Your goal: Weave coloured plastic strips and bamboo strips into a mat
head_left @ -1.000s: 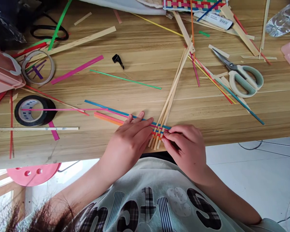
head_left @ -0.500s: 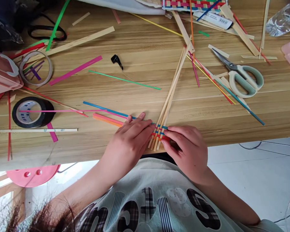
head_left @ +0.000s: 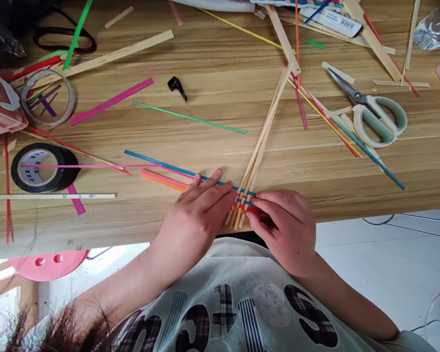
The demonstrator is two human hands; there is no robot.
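Observation:
A small weave of pale, blue, pink, red and orange strips lies near the table's front edge. Across its left side rests my left hand, fingers stretched out flat over the strips. My right hand pinches the right ends of the crosswise strips between thumb and fingers. Long pale strips run up and away from the weave, close together at their far ends. To the left, beyond my left hand, stick out a blue strip and orange-red strips. Part of the weave is hidden under my left fingers.
Scissors lie among loose strips at the right. Black tape, a clear tape roll and a pink container are at the left. A black earphone-like piece lies mid-table. A pink stool stands below the edge.
The view has shifted slightly, so the far things sit a little higher in the picture. Both hands keep nearly the same place on the weave.

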